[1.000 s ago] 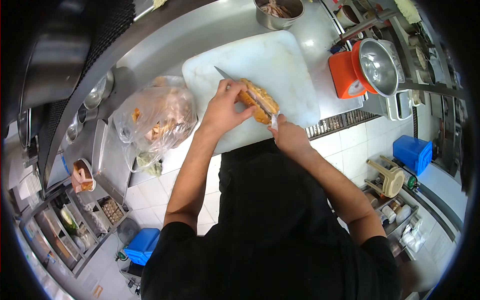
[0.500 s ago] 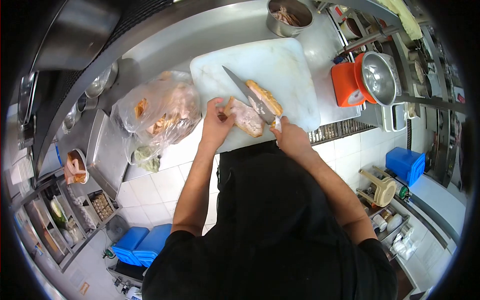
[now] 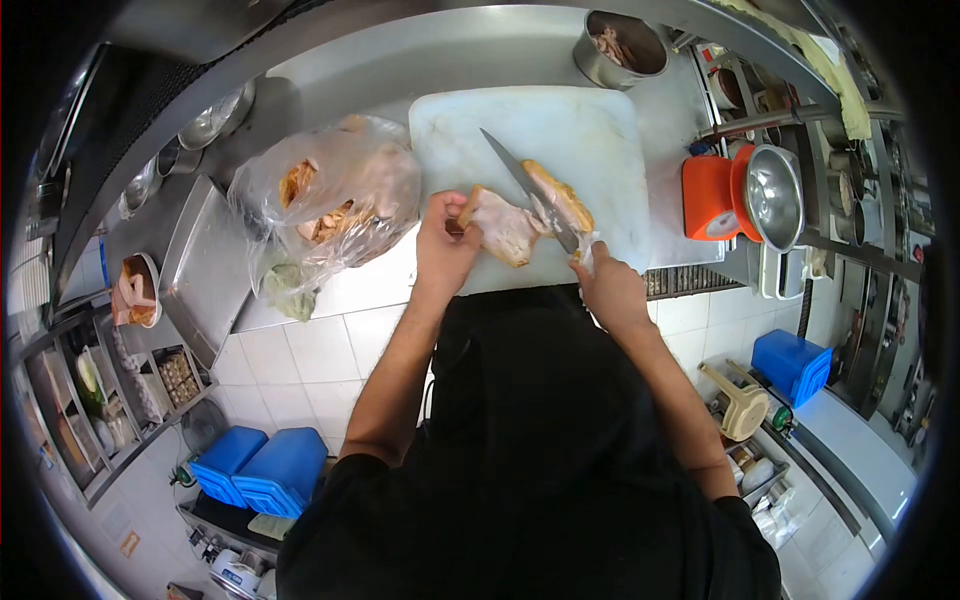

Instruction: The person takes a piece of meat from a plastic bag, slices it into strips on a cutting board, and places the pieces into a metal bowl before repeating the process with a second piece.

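On the white cutting board (image 3: 450, 130) lie two pieces of meat. My left hand (image 3: 446, 243) grips the left edge of the wider, pale piece of meat (image 3: 506, 226), its fingers curled round that edge. My right hand (image 3: 612, 285) is closed round the handle of a knife (image 3: 522, 180), whose blade points up and to the left. That blade lies between the wide piece and a narrower piece with a golden brown edge (image 3: 561, 197). Its handle is mostly hidden by my fingers.
Left of the board is a clear plastic bag (image 3: 330, 200) of meat. A metal pot (image 3: 620, 50) holding strips stands behind the board. An orange scale (image 3: 709, 200) with a metal bowl (image 3: 774, 197) is at the right, and a metal tray (image 3: 205, 270) at the far left.
The view has shifted. My left hand has pulled the wide piece slightly away from the narrower one, and a gap now shows between it and the blade.
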Demonstrator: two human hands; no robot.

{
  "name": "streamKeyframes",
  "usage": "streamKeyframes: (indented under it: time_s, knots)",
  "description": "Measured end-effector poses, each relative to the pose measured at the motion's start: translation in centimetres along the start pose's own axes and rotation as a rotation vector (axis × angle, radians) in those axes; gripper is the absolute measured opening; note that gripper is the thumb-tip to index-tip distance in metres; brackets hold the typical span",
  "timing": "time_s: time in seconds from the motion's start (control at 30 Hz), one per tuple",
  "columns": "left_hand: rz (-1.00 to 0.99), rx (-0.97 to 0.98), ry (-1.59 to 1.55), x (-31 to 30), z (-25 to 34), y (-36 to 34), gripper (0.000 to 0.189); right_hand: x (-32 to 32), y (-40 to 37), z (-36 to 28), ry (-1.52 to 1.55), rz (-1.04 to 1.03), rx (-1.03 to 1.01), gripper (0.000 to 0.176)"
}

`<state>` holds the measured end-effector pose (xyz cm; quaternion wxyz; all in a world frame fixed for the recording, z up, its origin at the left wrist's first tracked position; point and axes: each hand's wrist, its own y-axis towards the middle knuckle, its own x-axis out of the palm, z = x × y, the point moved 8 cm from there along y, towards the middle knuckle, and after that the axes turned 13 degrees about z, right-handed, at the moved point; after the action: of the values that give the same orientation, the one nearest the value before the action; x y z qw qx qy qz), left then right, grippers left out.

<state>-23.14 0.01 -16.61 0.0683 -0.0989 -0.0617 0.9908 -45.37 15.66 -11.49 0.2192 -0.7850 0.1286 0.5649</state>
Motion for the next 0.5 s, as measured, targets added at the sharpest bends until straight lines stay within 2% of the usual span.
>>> streamKeyframes:
  time_s: [0.07, 0.2, 0.27, 0.33, 0.43, 0.5]
  knots:
    - [0.007, -0.001, -0.056, -0.9, 0.1, 0.0, 0.045, 0.0, 0.0, 0.3, -0.013, -0.014, 0.019, 0.044]
    - [-0.008, -0.005, -0.159, -4.4, 5.3, -0.2, 0.049, -0.4, 0.1, 0.1, -0.057, -0.012, 0.016, 0.042]
    - [-0.021, -0.011, -0.19, -7.1, 8.0, -0.4, 0.051, -0.2, 0.2, 0.4, -0.038, -0.014, 0.029, 0.047]
    - [-0.014, 0.003, -0.184, -10.8, 10.5, -0.5, 0.052, -0.2, 0.3, 0.5, -0.041, 0.006, 0.019, 0.053]
    - [0.014, -0.076, -0.045, -18.0, 12.2, -1.2, 0.046, -0.6, 0.3, 0.3, -0.062, 0.02, 0.02, 0.043]
    - [0.074, -0.071, 0.026, -22.6, 12.6, -1.6, 0.041, -0.1, 0.4, 0.7, -0.044, 0.012, 0.009, 0.046]
